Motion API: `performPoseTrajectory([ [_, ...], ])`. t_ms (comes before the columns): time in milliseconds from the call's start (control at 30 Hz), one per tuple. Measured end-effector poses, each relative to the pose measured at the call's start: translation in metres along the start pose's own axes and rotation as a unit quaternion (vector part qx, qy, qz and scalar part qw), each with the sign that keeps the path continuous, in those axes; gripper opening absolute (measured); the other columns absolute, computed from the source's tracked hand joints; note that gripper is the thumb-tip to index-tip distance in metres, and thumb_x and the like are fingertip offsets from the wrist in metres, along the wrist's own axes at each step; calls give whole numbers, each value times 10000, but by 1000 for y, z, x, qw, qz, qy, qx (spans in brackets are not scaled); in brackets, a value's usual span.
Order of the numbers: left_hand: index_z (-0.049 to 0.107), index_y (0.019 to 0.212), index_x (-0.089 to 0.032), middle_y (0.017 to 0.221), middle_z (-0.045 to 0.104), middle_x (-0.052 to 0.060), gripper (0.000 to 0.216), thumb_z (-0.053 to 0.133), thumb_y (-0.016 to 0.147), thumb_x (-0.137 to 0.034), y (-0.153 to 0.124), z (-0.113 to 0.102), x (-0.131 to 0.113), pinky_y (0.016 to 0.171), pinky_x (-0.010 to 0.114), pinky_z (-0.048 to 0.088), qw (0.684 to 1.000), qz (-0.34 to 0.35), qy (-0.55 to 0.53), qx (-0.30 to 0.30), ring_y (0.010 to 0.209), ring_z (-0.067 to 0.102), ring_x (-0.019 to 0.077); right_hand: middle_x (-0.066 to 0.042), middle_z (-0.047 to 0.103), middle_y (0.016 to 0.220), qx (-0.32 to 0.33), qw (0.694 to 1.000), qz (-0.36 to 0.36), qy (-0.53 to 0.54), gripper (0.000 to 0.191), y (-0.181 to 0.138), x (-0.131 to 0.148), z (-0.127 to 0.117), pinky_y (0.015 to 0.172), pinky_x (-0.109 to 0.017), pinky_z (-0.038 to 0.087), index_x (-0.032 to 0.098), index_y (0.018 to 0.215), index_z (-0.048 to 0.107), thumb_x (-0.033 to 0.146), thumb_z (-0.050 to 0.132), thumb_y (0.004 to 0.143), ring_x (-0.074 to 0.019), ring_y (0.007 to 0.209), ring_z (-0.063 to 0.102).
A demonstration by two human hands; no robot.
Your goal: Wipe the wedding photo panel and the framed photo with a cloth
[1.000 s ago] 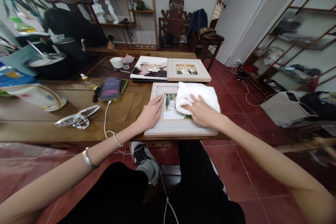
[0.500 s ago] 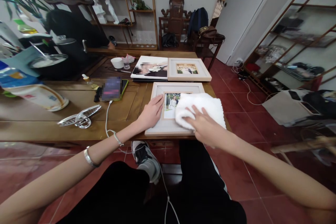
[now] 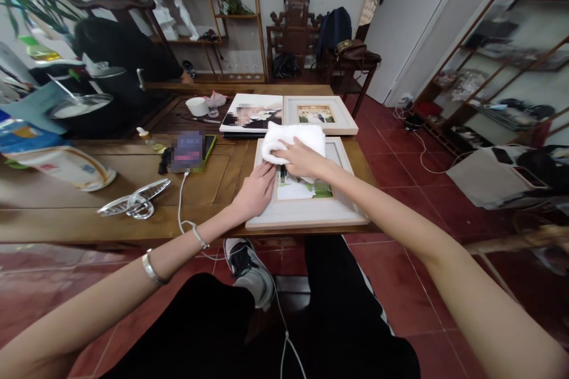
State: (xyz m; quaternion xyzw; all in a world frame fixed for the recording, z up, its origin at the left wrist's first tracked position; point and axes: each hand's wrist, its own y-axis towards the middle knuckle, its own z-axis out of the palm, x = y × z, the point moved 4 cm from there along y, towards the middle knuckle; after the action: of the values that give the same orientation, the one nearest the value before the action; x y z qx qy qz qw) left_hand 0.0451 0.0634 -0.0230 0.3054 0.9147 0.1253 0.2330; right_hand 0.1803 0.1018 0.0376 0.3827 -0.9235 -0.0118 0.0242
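Note:
A pale wooden picture frame (image 3: 306,213) with a photo in it lies flat at the near edge of the wooden table (image 3: 111,180). My left hand (image 3: 254,190) rests flat on the frame's left border, fingers stretched out. My right hand (image 3: 302,160) presses a folded white cloth (image 3: 293,136) onto the frame's upper left part, fingers curled over the cloth. Behind it lie a second framed photo (image 3: 319,114) and a large print (image 3: 251,113) side by side.
On the table are a phone (image 3: 189,151) with a white cable, a metal clip-like tool (image 3: 133,199), a round tin (image 3: 62,166), a white bowl (image 3: 197,106) and a small bottle (image 3: 144,135). A person in black sits at the far left. Red tiled floor lies to the right.
My right hand slid the white cloth from the frame's lower right up to its upper left. My left hand stayed on the frame's left border.

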Motion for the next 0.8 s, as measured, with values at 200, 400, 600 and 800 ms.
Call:
performPoseTrajectory([
  [200, 470, 1385, -55, 1470, 441, 186, 478, 317, 962, -218, 0, 0, 0, 1125, 493, 368, 1000, -4, -13, 8, 1393, 366, 277, -153, 539, 1401, 25, 996, 60, -59, 629, -23, -10, -10, 1122, -503, 229, 147, 1390, 495, 23, 413, 779, -289, 1342, 430],
  [400, 459, 1391, -60, 1480, 427, 188, 477, 311, 965, -217, 0, 0, 1, 1131, 498, 352, 1000, -5, -18, 20, 1407, 345, 268, -142, 665, 1184, 89, 980, 142, -105, 579, -71, -43, -34, 995, -499, 372, 185, 1276, 614, 36, 403, 759, -309, 1075, 610],
  [600, 454, 1397, -97, 1489, 423, 166, 467, 323, 963, -213, 0, 1, 0, 1135, 517, 333, 1000, -10, -13, 24, 1410, 339, 268, -130, 697, 1050, 80, 982, 147, -82, 535, -81, -49, -39, 885, -461, 418, 183, 1182, 663, 43, 394, 742, -285, 919, 632],
  [800, 467, 1383, -73, 1476, 431, 184, 469, 310, 966, -215, 0, 1, 1, 1120, 518, 364, 1000, -5, -7, 12, 1394, 358, 283, -136, 684, 1105, 49, 998, 45, -3, 492, -22, -14, -29, 801, -356, 409, 144, 1180, 644, 43, 406, 762, -242, 866, 620],
])
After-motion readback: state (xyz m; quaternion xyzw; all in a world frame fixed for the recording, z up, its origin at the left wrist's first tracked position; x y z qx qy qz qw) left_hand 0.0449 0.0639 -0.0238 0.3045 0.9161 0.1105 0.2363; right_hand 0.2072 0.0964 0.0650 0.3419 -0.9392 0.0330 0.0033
